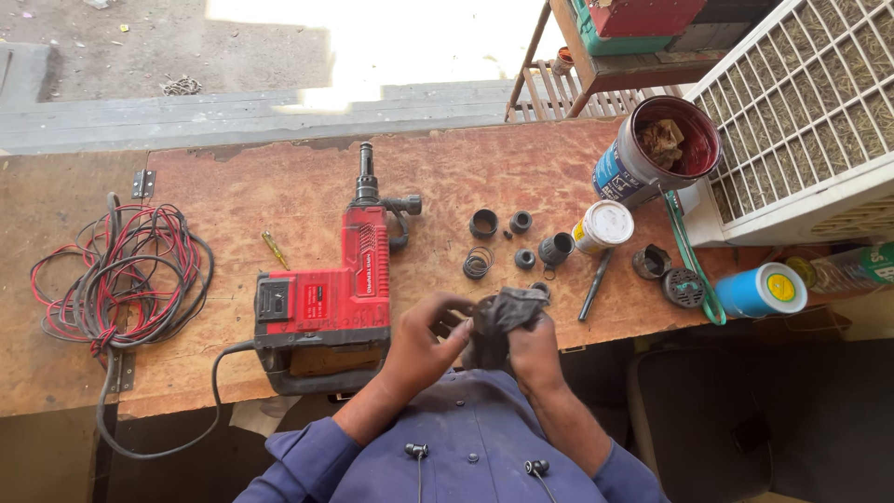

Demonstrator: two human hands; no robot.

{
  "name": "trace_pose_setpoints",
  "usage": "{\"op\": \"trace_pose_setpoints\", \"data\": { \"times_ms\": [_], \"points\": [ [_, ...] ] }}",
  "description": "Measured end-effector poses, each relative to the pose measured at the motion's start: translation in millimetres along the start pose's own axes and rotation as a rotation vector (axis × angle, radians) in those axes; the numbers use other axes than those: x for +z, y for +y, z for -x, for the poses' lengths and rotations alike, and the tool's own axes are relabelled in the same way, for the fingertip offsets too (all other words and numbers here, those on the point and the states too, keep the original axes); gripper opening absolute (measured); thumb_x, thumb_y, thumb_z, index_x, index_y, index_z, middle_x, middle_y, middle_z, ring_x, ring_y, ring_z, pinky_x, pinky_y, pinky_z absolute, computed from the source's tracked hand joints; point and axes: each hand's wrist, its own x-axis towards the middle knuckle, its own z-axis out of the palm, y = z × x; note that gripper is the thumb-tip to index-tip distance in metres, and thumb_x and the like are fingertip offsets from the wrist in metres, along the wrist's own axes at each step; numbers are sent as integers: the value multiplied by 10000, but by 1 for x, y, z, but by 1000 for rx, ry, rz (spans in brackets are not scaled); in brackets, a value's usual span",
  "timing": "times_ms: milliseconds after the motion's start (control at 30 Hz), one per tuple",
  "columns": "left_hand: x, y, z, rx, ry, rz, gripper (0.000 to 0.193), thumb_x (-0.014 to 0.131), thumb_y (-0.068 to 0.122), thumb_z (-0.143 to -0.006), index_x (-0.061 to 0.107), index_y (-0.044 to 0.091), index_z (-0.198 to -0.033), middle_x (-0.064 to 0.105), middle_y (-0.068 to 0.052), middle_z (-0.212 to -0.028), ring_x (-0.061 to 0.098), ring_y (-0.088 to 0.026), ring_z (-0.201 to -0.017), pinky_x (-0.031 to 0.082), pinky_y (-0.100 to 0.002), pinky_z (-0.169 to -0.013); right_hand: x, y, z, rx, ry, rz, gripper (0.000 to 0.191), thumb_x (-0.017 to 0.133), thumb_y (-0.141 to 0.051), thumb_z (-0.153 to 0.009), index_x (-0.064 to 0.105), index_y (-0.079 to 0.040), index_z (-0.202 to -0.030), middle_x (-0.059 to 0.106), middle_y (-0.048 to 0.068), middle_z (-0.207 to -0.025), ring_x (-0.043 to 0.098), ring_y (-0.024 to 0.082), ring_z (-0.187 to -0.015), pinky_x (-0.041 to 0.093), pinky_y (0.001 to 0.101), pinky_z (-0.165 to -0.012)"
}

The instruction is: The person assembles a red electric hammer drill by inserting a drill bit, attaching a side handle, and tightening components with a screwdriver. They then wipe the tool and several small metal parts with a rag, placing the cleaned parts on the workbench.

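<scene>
Both my hands meet over the near edge of a worn wooden bench (279, 196). My right hand (533, 352) grips a dark greasy rag (503, 317) bunched around something I cannot make out. My left hand (424, 337) has its fingers curled against the rag's left side, seemingly pinching a small dark part. Just left of my hands lies a red and black rotary hammer drill (331, 289) with its chuck pointing away from me. Beyond my hands, several black rings, collars and a spring (478, 263) are spread on the bench.
A coil of red and black cable (121, 275) lies at the left. A small yellow screwdriver (275, 250), a drill bit (595, 284), a white-lidded jar (603, 226), a red-lined bucket (656, 149), a blue can (764, 290) and a white grille (801, 112) sit around.
</scene>
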Motion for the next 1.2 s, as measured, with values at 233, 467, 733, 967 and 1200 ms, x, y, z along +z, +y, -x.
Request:
{"op": "trace_pose_setpoints", "data": {
  "times_ms": [233,467,733,967,1200],
  "points": [
    [38,-16,-26,-320,97,64,157,731,132,-923,727,-3,-1003,715,-42,-719,653,-92,-595,525,-267,-505,-28,-34,-11,41,-263,223,202,640,31,-869,688,-2,-1063,728,15,-969,685,90,-875,568,259,-758],
    [87,-26,-34,-342,39,181,140,710,112,-945,702,-20,-990,694,-32,-721,634,-82,-585,521,-260,-510,-76,-44,-20,24,-260,237,101,654,-49,-950,716,30,-966,727,36,-814,654,111,-708,534,281,-627],
    [108,-10,-37,173,-31,-379,156,722,63,-899,720,9,-1045,748,-115,-912,695,-210,-815,558,-344,-698,-112,-52,-40,-50,-355,325,114,647,-48,-964,722,18,-909,716,25,-788,648,74,-694,528,255,-613],
    [125,-14,-29,-103,173,-215,284,621,91,-942,713,62,-1209,757,-80,-940,743,-169,-766,596,-328,-696,-129,-29,-46,64,-362,243,180,618,67,-824,751,13,-934,747,27,-822,677,90,-716,545,266,-620],
    [146,-17,-14,-188,172,-281,235,725,115,-887,714,32,-1107,718,-84,-992,737,-183,-803,610,-305,-660,-136,3,-55,138,-172,124,104,706,-53,-891,761,28,-929,738,45,-822,654,118,-713,535,283,-635]
  ]
}}
